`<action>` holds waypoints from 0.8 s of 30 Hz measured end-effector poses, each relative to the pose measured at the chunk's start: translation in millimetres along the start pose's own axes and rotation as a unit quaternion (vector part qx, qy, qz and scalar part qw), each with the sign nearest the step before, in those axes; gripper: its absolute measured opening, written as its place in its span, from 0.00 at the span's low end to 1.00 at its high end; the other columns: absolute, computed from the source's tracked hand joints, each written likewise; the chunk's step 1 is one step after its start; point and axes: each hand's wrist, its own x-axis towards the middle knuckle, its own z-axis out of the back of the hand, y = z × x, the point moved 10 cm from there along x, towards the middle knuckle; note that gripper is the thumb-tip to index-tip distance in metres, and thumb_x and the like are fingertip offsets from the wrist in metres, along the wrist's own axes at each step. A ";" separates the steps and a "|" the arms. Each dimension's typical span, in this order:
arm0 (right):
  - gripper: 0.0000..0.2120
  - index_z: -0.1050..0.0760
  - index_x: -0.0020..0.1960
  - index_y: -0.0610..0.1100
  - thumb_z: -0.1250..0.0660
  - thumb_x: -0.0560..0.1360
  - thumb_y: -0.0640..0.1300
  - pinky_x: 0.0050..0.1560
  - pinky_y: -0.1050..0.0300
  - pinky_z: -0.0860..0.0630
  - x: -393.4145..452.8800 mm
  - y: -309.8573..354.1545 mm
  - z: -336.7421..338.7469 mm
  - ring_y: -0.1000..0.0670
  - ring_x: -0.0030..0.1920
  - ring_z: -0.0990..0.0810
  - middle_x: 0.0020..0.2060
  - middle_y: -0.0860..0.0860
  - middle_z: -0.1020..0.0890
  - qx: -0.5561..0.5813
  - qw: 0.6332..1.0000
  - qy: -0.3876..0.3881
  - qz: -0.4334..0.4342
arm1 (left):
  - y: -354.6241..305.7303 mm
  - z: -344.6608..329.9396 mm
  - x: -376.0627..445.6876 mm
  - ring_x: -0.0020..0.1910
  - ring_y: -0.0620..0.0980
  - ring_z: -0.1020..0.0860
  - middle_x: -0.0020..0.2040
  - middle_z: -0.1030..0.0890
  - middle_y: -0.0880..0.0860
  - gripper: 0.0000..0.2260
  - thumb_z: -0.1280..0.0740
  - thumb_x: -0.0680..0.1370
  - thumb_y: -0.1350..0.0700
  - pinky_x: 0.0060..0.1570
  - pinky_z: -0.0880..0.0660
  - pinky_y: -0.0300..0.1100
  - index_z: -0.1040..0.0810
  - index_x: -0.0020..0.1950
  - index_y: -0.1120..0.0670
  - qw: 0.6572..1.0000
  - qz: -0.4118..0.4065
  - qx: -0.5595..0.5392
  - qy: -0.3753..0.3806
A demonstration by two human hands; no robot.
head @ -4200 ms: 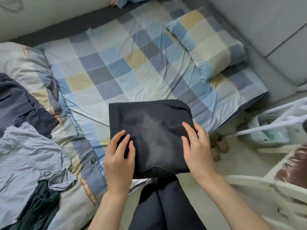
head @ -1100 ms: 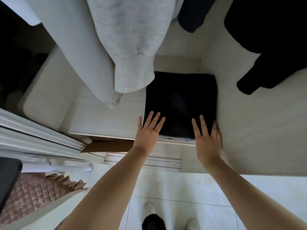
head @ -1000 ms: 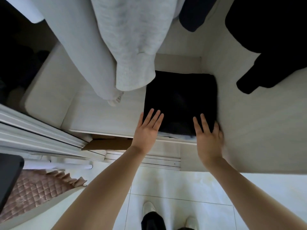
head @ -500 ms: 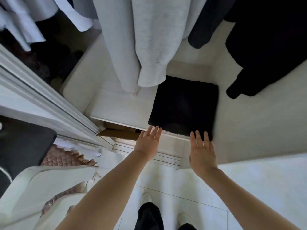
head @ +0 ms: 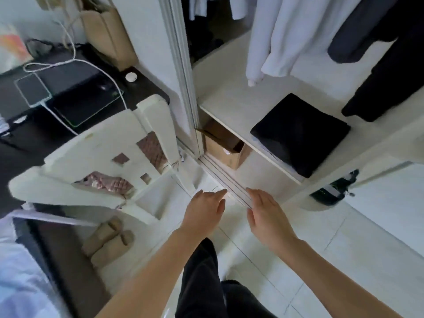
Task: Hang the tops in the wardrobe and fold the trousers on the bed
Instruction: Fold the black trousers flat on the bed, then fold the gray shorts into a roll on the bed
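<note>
**Desk:** Black folded trousers (head: 300,134) lie flat on the wardrobe shelf (head: 231,106), at its front edge, below the hanging tops (head: 273,35). Where are the hands?

**Photographer:** Left hand (head: 205,211) and right hand (head: 267,214) hover over the floor by the door track, well apart from the trousers. Both have fingers straight and loose, holding nothing.

**Desk:** How would that bundle handle?

**Photographer:** Soft and light, by the look of it, and likely to slump or unfold if lifted by one corner. Best guess: slide flat palms under the two opposite sides and carry it level. Nothing fragile there.

**Desk:** And the tops?

**Photographer:** Limp cloth on hangers. Take them by the hanger, not the sleeve, which would only stretch.
</note>
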 end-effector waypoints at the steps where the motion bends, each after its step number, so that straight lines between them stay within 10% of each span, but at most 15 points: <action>1: 0.23 0.38 0.74 0.40 0.41 0.80 0.44 0.70 0.53 0.34 -9.6 16.2 2.9 0.46 0.69 0.31 0.66 0.45 0.28 0.010 0.999 -0.002 0.033 | 4.7 8.8 -18.1 0.53 0.54 0.20 0.54 0.16 0.51 0.16 0.43 0.83 0.54 0.68 0.36 0.42 0.26 0.70 0.50 0.999 0.026 -0.016 -0.028; 11: 0.21 0.38 0.74 0.46 0.47 0.82 0.50 0.68 0.61 0.34 -109.8 200.4 -42.4 0.54 0.69 0.33 0.68 0.52 0.30 0.053 0.950 0.155 0.264 | 79.6 37.9 -329.7 0.48 0.51 0.20 0.49 0.17 0.49 0.13 0.39 0.82 0.53 0.49 0.24 0.46 0.22 0.65 0.49 0.855 0.396 -0.175 -0.284; 24: 0.15 0.28 0.66 0.41 0.43 0.81 0.44 0.59 0.59 0.33 -363.3 436.9 -181.1 0.49 0.61 0.28 0.57 0.48 0.22 -0.025 0.790 0.296 0.536 | 80.7 -81.7 -761.9 0.51 0.53 0.19 0.49 0.15 0.51 0.12 0.40 0.81 0.53 0.48 0.26 0.45 0.22 0.63 0.48 0.574 0.707 -0.241 -0.335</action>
